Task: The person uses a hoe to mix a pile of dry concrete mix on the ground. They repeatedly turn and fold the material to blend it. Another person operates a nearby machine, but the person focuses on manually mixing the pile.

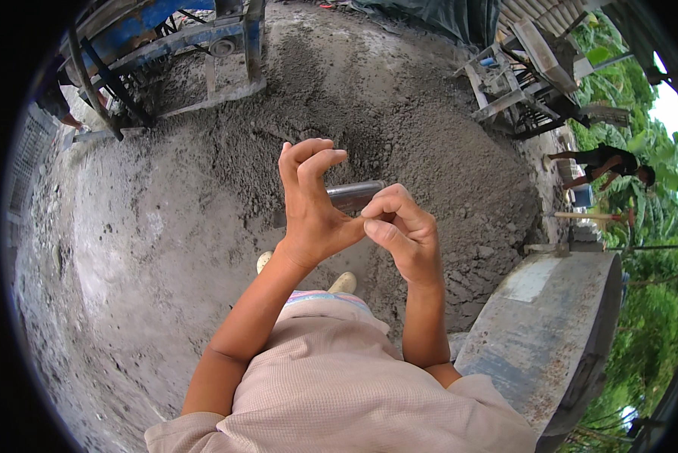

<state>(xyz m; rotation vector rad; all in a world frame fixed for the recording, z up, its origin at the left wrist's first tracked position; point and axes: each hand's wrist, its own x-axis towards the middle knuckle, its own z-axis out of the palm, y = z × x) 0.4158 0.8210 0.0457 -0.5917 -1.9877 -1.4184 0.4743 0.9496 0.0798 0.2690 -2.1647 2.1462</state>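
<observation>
My left hand [312,200] is held up in front of me with its fingers bent and apart, and nothing shows in its grasp. Its thumb stretches across to my right hand [403,226]. There, the right thumb and forefinger pinch together at the tip of the left thumb; whether anything small lies between them is hidden. Behind both hands, lower down, is a long, dark, shiny metal piece [356,190], partly covered by the left hand. It lies by a wide heap of grey, crumbly wet mix [460,174].
A blue metal machine frame [222,47] stands far left, beside a partly visible person [56,98]. A wooden and metal stand [524,75] is far right. A large worn metal drum or trough [539,325] sits near right. Another person [607,162] bends near a long-handled tool [588,216].
</observation>
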